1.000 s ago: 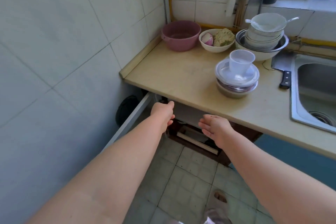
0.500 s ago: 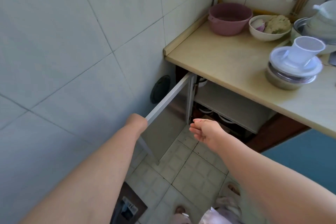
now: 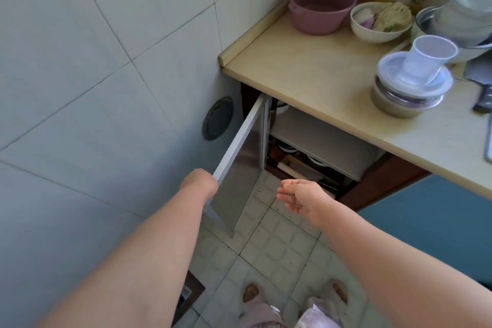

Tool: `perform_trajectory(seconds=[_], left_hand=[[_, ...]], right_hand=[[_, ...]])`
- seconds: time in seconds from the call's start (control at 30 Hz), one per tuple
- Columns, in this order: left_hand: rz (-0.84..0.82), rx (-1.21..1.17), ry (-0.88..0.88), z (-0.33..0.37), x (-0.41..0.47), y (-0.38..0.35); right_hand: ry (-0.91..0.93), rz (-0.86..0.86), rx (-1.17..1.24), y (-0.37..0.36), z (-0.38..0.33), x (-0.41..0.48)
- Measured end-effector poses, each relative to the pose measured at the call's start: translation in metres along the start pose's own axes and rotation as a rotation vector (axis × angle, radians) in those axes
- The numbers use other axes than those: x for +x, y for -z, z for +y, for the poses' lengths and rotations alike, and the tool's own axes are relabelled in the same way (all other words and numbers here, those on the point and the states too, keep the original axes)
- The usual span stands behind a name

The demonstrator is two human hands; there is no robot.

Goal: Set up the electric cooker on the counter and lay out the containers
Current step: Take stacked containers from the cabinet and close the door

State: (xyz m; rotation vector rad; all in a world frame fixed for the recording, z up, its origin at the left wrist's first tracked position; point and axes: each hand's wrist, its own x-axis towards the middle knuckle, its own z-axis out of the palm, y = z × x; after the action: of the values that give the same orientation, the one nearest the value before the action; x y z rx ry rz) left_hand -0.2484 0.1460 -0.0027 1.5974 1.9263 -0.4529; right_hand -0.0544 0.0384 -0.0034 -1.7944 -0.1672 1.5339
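Note:
My left hand grips the outer edge of the grey cabinet door, which stands swung out from under the beige counter; its fingers are hidden behind the door. My right hand hovers open, palm up, in front of the open cabinet. Inside, a grey shelf shows, with bowls and a wooden board below it. No electric cooker can be made out. On the counter stand a pink basin, a white bowl of food, and a lidded metal container with a plastic cup on top.
A stack of metal and white bowls sits at the back right. A knife lies by the sink edge. Tiled wall fills the left, with a round grey vent. A blue cabinet front is at right. My slippered feet stand on the floor tiles.
My left hand pulled the cabinet door out and now holds it wide. The view dropped and shifted left, so the shelf inside shows. My right hand stays open near the opening.

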Motion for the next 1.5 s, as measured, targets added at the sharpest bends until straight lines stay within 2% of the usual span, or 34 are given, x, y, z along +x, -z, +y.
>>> perform_trajectory(seconds=[0.2,0.33,0.6,0.9,1.1,1.5], left_hand=[[-0.205,-0.218,-0.093,0.058,-0.020,-0.049],[-0.279,-0.326,-0.166,0.114,-0.043,-0.083],[-0.229,-0.373,-0.186,0.219,-0.072,-0.132],[-0.304,-0.765,-0.096,0.296,-0.082,-0.157],[-0.400,-0.804,-0.145,0.309,-0.084,-0.165],[-0.367,-0.735,-0.155,0.272,-0.083,-0.117]], right_hand=[[-0.038,0.051,0.038,0.060,0.008,0.009],[-0.047,0.088,0.059,0.103,0.009,0.011],[-0.041,0.214,0.159,0.204,0.006,0.016],[-0.087,0.248,0.252,0.269,0.006,0.026],[-0.116,0.260,0.273,0.277,0.003,0.034],[-0.014,0.165,0.232,0.232,-0.017,0.018]])
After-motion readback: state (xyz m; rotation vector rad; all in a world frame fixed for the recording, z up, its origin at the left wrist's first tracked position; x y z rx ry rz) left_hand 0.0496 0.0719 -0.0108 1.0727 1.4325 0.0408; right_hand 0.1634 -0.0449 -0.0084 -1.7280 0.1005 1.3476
